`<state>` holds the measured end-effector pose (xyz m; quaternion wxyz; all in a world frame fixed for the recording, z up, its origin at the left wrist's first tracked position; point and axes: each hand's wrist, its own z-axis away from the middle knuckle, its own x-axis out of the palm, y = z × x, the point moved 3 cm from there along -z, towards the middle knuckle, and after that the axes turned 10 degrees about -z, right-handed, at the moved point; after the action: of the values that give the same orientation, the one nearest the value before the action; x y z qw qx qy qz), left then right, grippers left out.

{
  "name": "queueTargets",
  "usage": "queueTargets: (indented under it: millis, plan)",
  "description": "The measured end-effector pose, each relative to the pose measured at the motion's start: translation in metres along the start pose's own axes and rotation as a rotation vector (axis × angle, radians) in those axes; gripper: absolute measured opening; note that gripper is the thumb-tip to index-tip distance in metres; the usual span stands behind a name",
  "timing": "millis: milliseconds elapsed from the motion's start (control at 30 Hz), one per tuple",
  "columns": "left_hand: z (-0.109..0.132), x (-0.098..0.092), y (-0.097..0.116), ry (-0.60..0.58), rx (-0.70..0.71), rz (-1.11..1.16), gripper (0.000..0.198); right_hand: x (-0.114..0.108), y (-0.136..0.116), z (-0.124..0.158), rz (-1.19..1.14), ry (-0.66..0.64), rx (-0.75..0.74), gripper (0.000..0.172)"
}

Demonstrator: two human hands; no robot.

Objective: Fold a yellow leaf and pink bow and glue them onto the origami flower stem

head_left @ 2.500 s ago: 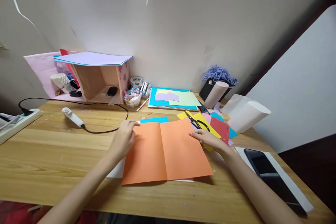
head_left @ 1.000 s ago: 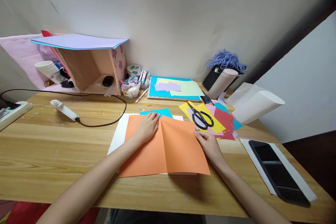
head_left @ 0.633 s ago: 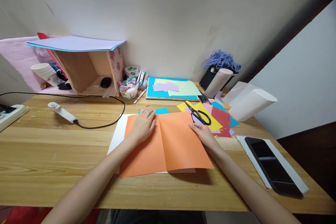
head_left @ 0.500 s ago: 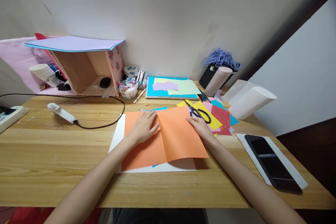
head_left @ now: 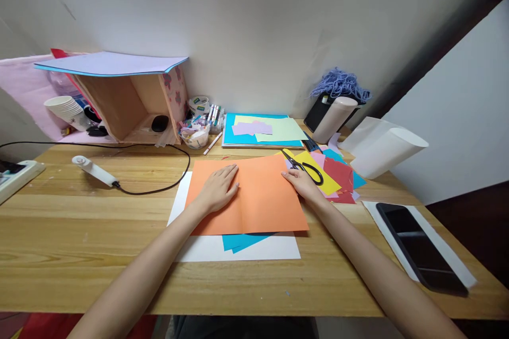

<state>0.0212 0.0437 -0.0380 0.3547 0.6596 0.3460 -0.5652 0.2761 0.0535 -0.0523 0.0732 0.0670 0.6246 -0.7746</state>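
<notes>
An orange sheet of paper (head_left: 266, 196) with a crease down its middle lies in front of me, opened nearly flat. My left hand (head_left: 219, 186) rests on its left half, fingers stretched out, beside the crease. At the sheet's right edge, my right hand (head_left: 301, 182) pinches the paper between thumb and fingers. Under the orange sheet lie a white sheet (head_left: 274, 251) and blue paper pieces (head_left: 242, 242), partly covered. Black-handled scissors (head_left: 304, 166) sit on a yellow paper (head_left: 332, 183) just past my right hand.
Coloured paper scraps (head_left: 340, 175) lie to the right, near a curled white sheet (head_left: 392, 151) and a phone (head_left: 421, 249). A white device (head_left: 93, 170) with a black cable is on the left. Behind stand a box (head_left: 119, 100), a tub of scraps (head_left: 194, 135) and stacked papers (head_left: 238, 140).
The orange sheet has shifted away from me and lies flatter, its right half lowered. More of the blue pieces shows below its near edge. Both hands stay on it.
</notes>
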Motion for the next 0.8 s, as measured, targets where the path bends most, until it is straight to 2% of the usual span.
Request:
queueTargets:
  millis: [100, 333, 467, 600, 700, 800]
  plan:
    - [-0.003, 0.002, -0.002, 0.014, 0.006, -0.033, 0.052, 0.001, 0.001, -0.001, -0.023, 0.042, -0.015, 0.030]
    - [-0.004, 0.009, -0.003, 0.009, -0.003, -0.062, 0.052, 0.002, 0.013, 0.001, -0.094, 0.116, -0.028, 0.046]
    - [-0.003, 0.008, -0.003, 0.022, 0.001, -0.064, 0.052, 0.006, 0.017, 0.011, -0.144, 0.127, 0.000, 0.053]
    - [-0.003, 0.010, -0.003, 0.020, 0.002, -0.056, 0.053, 0.007, 0.011, 0.026, -0.222, 0.138, 0.016, 0.055]
    - [-0.004, 0.011, -0.003, 0.018, -0.003, -0.051, 0.052, 0.005, 0.007, 0.033, -0.284, 0.094, 0.040, 0.061]
    - [-0.004, 0.009, -0.004, 0.027, -0.013, -0.042, 0.051, 0.005, 0.004, 0.035, -0.287, -0.066, 0.078, 0.067]
